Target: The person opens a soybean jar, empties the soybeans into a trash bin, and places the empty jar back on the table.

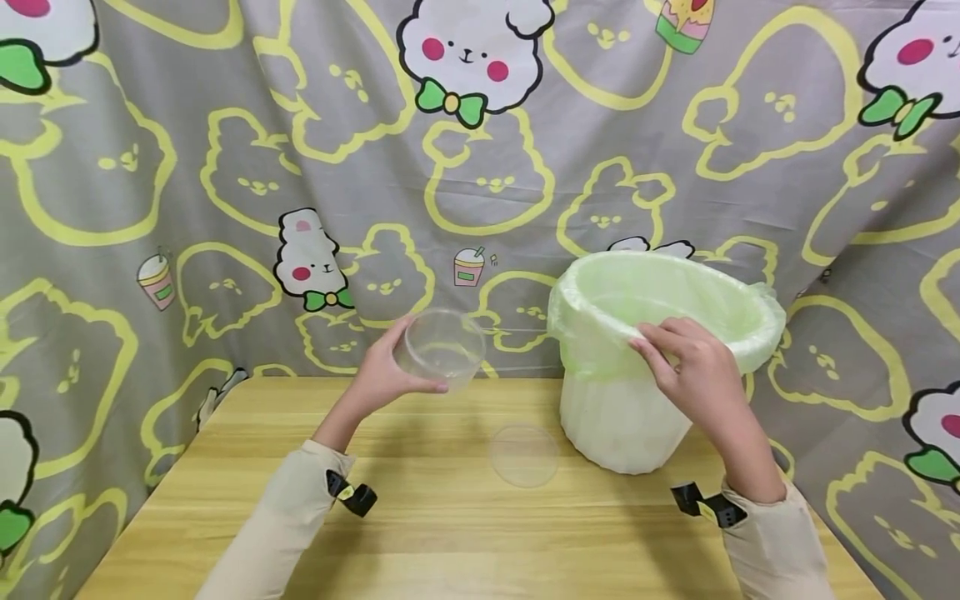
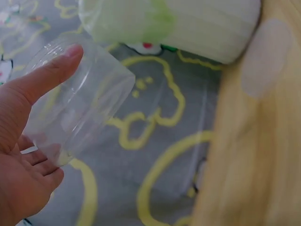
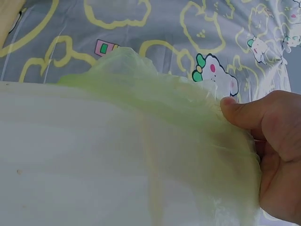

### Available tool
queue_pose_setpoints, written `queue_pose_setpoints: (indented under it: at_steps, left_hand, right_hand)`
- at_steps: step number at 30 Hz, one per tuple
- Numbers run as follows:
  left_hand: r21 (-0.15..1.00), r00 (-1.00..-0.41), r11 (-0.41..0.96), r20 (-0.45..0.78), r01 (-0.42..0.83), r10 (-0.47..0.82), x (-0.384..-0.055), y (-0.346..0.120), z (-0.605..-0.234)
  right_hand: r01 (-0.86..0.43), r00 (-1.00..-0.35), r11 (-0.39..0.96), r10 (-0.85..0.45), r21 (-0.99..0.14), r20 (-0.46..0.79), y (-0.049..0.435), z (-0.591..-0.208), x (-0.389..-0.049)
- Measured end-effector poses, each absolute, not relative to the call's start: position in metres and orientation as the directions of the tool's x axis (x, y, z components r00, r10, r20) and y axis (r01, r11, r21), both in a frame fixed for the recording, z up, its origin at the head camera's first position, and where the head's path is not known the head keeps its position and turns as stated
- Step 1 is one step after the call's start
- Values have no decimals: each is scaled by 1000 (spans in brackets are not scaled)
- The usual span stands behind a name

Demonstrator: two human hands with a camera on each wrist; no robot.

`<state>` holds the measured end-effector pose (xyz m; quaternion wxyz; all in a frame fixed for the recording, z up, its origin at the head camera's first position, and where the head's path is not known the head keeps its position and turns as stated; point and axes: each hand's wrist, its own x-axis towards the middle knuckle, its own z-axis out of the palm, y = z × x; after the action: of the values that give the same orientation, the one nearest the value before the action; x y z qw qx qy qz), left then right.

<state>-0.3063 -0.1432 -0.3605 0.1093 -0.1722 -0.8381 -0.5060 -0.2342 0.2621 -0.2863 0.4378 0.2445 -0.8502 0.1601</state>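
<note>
My left hand (image 1: pixel 390 367) holds a clear round plastic tub (image 1: pixel 442 350) in the air, its open mouth tilted toward me. In the left wrist view the thumb lies over the tub's rim and the fingers curl under its side. To the right stands a white trash can (image 1: pixel 618 417) lined with a pale green plastic bag (image 1: pixel 600 346) folded over the rim. My right hand (image 1: pixel 693 367) pinches the bag at the can's near rim. Some of its fingers are hidden behind the bag in the right wrist view. A clear round lid (image 1: pixel 525 456) lies flat on the table between the hands.
The wooden table (image 1: pixel 450 533) ends at the back against a grey curtain (image 1: pixel 375 192) printed with cartoon animals. More curtain hangs at both sides. The can stands near the table's back right. A dark camera strap (image 1: pixel 348 492) sits on the left wrist.
</note>
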Motion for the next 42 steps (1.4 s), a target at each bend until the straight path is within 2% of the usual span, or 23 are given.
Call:
queue_pose_setpoints:
  at_steps: [9, 18, 42]
  left_hand:
    - [894, -965, 368, 208, 255, 163, -310, -179, -424]
    - [927, -977, 330, 123, 176, 176, -311, -193, -463]
    - [956, -977, 269, 64, 118, 202, -312, -205, -496]
  right_hand:
    - [-546, -522, 834, -265, -79, 811, 261, -287, -240]
    - [-540, -527, 837, -258, -84, 810, 260, -287, -241]
    - [-536, -533, 840, -262, -82, 804, 259, -286, -240]
